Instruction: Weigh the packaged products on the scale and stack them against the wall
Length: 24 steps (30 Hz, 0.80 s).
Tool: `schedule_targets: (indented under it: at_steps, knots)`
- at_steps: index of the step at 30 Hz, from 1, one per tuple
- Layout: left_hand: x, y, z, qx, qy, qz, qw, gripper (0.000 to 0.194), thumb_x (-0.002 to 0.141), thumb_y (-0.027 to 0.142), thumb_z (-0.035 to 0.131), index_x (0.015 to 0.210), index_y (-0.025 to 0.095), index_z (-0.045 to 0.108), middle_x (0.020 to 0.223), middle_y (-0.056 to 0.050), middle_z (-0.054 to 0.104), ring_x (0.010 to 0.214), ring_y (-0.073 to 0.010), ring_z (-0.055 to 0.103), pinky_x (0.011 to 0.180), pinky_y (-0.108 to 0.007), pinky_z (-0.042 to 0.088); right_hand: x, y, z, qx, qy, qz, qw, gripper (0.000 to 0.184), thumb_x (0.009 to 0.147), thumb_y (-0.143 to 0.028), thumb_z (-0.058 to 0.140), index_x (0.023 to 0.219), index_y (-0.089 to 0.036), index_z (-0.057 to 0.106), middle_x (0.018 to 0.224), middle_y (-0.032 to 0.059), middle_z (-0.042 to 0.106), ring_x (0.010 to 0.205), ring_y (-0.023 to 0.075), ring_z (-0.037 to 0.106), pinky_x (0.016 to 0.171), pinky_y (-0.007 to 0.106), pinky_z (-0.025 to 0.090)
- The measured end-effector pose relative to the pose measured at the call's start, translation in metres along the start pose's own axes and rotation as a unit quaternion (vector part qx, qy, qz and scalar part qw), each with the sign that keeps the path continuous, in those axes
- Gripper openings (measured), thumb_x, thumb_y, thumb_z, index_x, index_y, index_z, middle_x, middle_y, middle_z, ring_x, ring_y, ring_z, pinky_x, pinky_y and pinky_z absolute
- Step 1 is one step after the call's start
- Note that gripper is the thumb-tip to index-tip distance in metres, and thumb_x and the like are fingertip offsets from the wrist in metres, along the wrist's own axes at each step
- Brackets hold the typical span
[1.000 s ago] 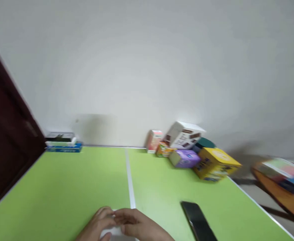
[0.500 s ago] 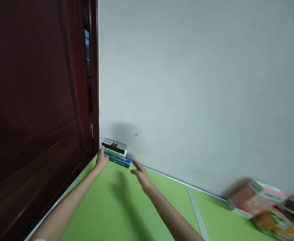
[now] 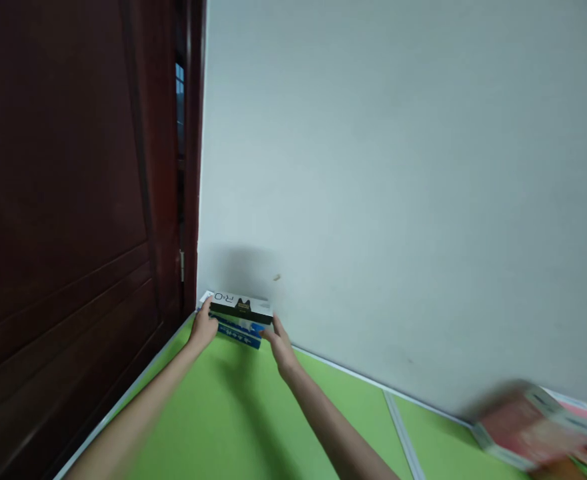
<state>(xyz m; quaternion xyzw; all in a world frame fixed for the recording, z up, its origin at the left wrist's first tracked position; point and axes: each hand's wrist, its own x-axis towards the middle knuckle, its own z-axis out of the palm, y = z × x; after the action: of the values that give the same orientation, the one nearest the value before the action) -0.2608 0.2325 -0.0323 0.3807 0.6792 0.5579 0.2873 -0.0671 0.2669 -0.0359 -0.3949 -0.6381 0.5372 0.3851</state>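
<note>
A white and black toothpaste-style carton (image 3: 242, 306) is at the top of a small stack in the far left corner. My left hand (image 3: 203, 329) is closed around its left end. At the right end, my right hand (image 3: 280, 345) grips it with thumb and fingers. Beneath lies a blue box (image 3: 238, 337) with white lettering, resting on the green tabletop. Between the two, a paler green and white box is partly hidden. The carton sits slightly above what lies under it.
A dark red door (image 3: 73, 200) stands along the left edge of the green table (image 3: 323, 407). A pale wall (image 3: 373, 167) rises behind the stack. At the lower right is a blurred pink and white box (image 3: 538, 427), with an orange and green pack partly in view beside it.
The view has swung left toward the corner. My hands went from together near the table's front to the stack, then closed on the top carton and raised it slightly to the right.
</note>
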Motion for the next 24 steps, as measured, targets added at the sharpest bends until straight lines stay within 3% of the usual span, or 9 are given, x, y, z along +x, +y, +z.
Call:
schedule_targets:
  at_steps: [3,7,10,13,15,18,21,24]
  knots:
    - [-0.091,0.005,0.001,-0.036,-0.103,-0.024,0.994,0.077,0.069,-0.003,0.051,0.139,0.025,0.036,0.145,-0.010,0.039,0.133,-0.0273,0.035,0.100,-0.037,0.040,-0.083,-0.018,-0.042,0.011,0.088,0.078,0.993,0.070,0.073,-0.030,0.058,0.138,-0.035,0.034,0.151,-0.0047,0.028,0.140,0.0298,0.016,0.112,0.048,0.021]
    - [-0.231,0.004,0.001,-0.023,-0.232,-0.069,0.970,0.081,0.072,-0.001,0.046,0.144,0.030,0.024,0.153,0.000,0.023,0.140,-0.0232,0.018,0.113,-0.040,0.022,-0.227,-0.023,-0.089,-0.027,0.127,0.086,0.988,0.071,0.072,-0.038,0.059,0.139,-0.029,0.036,0.152,-0.0006,0.026,0.141,0.0278,0.016,0.114,0.047,0.013]
    - [-0.317,-0.008,0.004,0.019,-0.290,-0.121,0.949,0.081,0.076,0.002,0.044,0.146,0.031,0.013,0.155,0.002,0.012,0.141,-0.0229,0.011,0.115,-0.044,0.013,-0.328,-0.010,-0.104,-0.049,0.157,0.123,0.979,0.073,0.074,-0.045,0.058,0.140,-0.028,0.034,0.153,0.0008,0.022,0.142,0.0261,0.013,0.115,0.046,0.010]
    - [-0.378,-0.026,0.013,0.047,-0.324,-0.135,0.935,0.080,0.079,0.005,0.040,0.147,0.029,0.004,0.155,0.002,0.008,0.141,-0.0222,0.004,0.114,-0.047,0.007,-0.403,0.013,-0.105,-0.029,0.184,0.179,0.966,0.071,0.076,-0.052,0.056,0.140,-0.030,0.033,0.153,0.0003,0.021,0.142,0.0266,0.012,0.115,0.046,0.014]
    - [-0.405,-0.035,0.019,0.055,-0.322,-0.131,0.936,0.080,0.078,0.004,0.037,0.147,0.028,0.003,0.155,0.003,0.009,0.141,-0.0211,0.002,0.114,-0.045,0.011,-0.432,0.029,-0.102,-0.004,0.205,0.207,0.957,0.074,0.075,-0.056,0.055,0.141,-0.029,0.032,0.153,0.0012,0.022,0.141,0.0279,0.013,0.114,0.046,0.018]
    - [-0.423,-0.040,0.023,0.063,-0.325,-0.158,0.930,0.079,0.080,0.007,0.037,0.146,0.030,0.001,0.155,0.003,0.004,0.141,-0.0231,0.004,0.111,-0.046,0.026,-0.452,0.045,-0.098,0.049,0.230,0.228,0.945,0.080,0.073,-0.059,0.056,0.141,-0.025,0.032,0.152,0.0047,0.025,0.140,0.0316,0.019,0.110,0.050,0.026]
    - [-0.418,-0.033,0.018,0.095,-0.322,-0.161,0.928,0.077,0.084,0.014,0.039,0.145,0.036,-0.004,0.155,0.007,-0.007,0.140,-0.0240,-0.002,0.109,-0.048,0.027,-0.456,0.047,-0.104,0.076,0.249,0.221,0.940,0.079,0.072,-0.059,0.057,0.140,-0.025,0.034,0.152,0.0051,0.026,0.139,0.0337,0.021,0.108,0.053,0.028]
    - [-0.400,-0.024,0.010,0.137,-0.261,-0.153,0.943,0.065,0.090,0.031,0.035,0.144,0.041,0.000,0.155,0.011,-0.009,0.141,-0.0247,-0.002,0.111,-0.050,0.019,-0.458,0.040,-0.120,0.071,0.303,0.204,0.928,0.077,0.072,-0.060,0.059,0.139,-0.028,0.036,0.152,0.0037,0.026,0.139,0.0326,0.022,0.110,0.051,0.026]
